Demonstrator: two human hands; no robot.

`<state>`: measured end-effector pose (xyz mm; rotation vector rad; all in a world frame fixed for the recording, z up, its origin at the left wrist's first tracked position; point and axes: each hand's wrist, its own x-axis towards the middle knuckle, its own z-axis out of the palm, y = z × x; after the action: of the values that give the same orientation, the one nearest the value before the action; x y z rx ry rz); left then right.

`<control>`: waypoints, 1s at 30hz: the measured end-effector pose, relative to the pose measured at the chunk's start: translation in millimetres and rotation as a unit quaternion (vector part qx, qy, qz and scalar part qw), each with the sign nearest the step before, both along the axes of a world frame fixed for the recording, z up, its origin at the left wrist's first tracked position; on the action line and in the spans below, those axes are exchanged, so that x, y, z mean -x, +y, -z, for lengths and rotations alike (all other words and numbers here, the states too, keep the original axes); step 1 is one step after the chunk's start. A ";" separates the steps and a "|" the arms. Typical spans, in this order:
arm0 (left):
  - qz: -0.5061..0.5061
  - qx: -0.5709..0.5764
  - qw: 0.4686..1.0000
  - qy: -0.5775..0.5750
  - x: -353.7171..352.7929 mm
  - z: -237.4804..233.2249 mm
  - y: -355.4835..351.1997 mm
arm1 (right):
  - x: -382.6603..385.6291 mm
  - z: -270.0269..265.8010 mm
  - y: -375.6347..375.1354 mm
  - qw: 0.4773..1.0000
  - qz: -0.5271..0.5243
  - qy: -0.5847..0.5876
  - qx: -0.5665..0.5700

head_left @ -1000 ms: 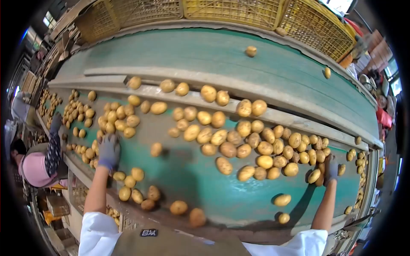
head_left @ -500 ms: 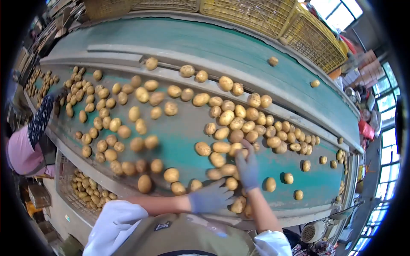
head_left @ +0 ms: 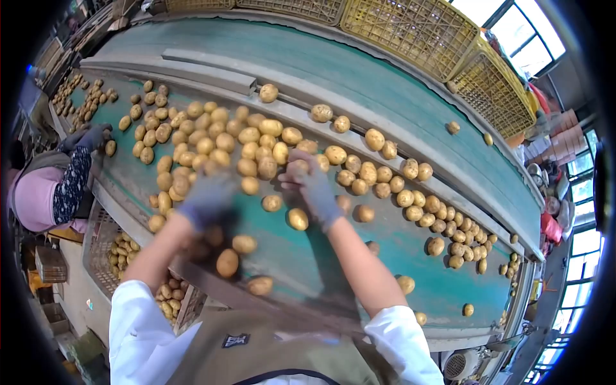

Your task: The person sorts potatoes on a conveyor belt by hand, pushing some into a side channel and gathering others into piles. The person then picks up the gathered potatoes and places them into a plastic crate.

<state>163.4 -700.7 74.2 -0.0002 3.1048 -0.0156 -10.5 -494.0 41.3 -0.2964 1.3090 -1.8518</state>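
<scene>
Many potatoes (head_left: 206, 145) lie on the green conveyor belt (head_left: 289, 247), densest left of centre and along the far rail. My right hand (head_left: 316, 190), in a grey-purple glove, reaches to the middle of the belt with its fingers curled round a potato (head_left: 298, 169). Just below it lies a single potato (head_left: 298, 219). My left hand (head_left: 209, 197), gloved alike, is over the near left part of the belt, beside the crowded potatoes. Motion smears its fingers, so its grip does not show. Close to my left forearm lies another potato (head_left: 227, 263).
A co-worker's sleeve (head_left: 72, 186) and gloved hand (head_left: 94, 136) are at the belt's left. Below the near edge stands a crate (head_left: 102, 247) with potatoes. Behind a metal rail (head_left: 212, 78) runs a second belt (head_left: 385, 90), backed by yellow crates (head_left: 410, 32).
Both my hands have moved up and left from the near middle of the belt and are farther apart. Potatoes now crowd together left of centre. The camera view has shifted.
</scene>
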 end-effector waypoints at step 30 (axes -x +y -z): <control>-0.307 -0.722 0.597 0.170 -107.5 -66.2 129.8 | -95.7 20.8 203.8 0.920 0.188 0.288 -0.188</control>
<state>270.9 -570.9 140.3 -1.0303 2.1135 2.5346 85.2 -290.3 20.5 -0.4255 2.2260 -1.8286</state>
